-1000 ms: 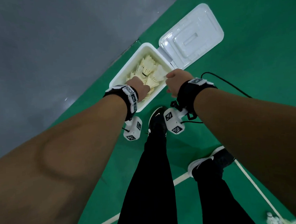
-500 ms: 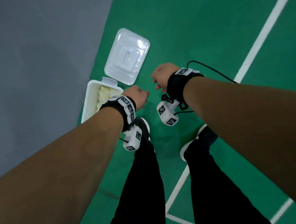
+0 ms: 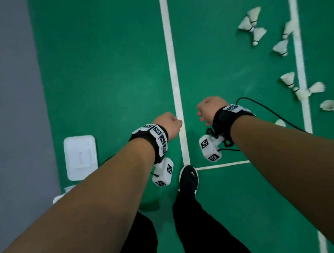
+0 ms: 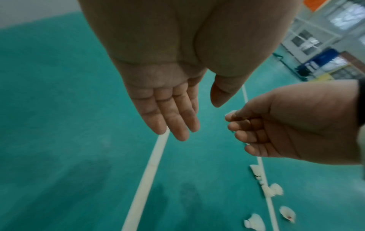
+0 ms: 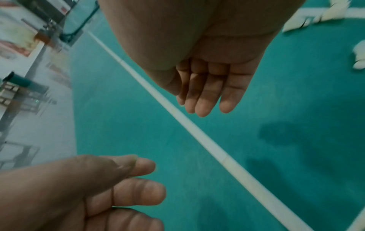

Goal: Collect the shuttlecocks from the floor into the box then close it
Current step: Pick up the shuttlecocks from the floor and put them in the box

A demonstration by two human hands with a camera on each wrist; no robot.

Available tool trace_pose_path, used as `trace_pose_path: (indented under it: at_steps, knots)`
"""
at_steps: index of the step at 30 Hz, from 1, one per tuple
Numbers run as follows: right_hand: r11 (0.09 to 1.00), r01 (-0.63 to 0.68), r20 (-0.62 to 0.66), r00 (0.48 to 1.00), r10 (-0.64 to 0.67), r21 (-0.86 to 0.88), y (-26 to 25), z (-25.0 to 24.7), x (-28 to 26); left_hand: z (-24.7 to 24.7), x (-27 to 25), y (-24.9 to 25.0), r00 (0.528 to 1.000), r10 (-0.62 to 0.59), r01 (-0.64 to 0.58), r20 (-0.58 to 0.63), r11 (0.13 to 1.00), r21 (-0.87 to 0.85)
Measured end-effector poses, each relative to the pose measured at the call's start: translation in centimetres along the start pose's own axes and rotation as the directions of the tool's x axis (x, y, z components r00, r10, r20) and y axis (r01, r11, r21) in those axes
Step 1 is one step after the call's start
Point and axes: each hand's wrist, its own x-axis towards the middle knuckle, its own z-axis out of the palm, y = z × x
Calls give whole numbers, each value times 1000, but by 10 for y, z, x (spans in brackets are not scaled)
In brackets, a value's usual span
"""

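Now both hands, left [image 3: 167, 124] and right [image 3: 209, 109], fingers [image 4: 173, 118] loosely curled and holding nothing, have left the open box [image 3: 80, 158], now at eight o'clock, turning toward shuttlecocks [image 3: 258, 34] scattered at two o'clock on the floor [image 3: 105, 71]; another pickup likely follows.

floor: green court floor [image 3: 104, 62], matte
lines: white painted court lines [image 3: 171, 64], two long ones plus a short crossing stripe
edge: grey floor strip [image 3: 9, 96] along the left
shoe: black sneaker [image 3: 188, 178] beside line junction
trousers: black trouser legs [image 3: 202, 227]
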Motion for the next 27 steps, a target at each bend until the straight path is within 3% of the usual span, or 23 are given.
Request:
trace_pose_path:
  at_steps: [3,6,7,11,16,27]
  knots:
    - [999,-6,-101,995,10,48,10,-76,12,18,21,70,996,85,-85,15,996,9]
    - [999,-43,-79,996,43,-2,27,-135,32,42,44,131,989,135,-138,66,989,47]
    - [999,-47,-73,996,45,-19,30,-140,36,44,49,138,986,143,-148,87,988,50]
    - [975,-98,-149,980,129,198,46,-176,90,58,107,184,981,154,-169,122,977,132]
    - [937,-176,-107,970,216,302,37,-207,151,41,185,240,977,140,-177,161,952,250]
    - [881,-142,-56,981,187,452,-16,-275,241,-10,275,376,983,84,-149,163,882,447]
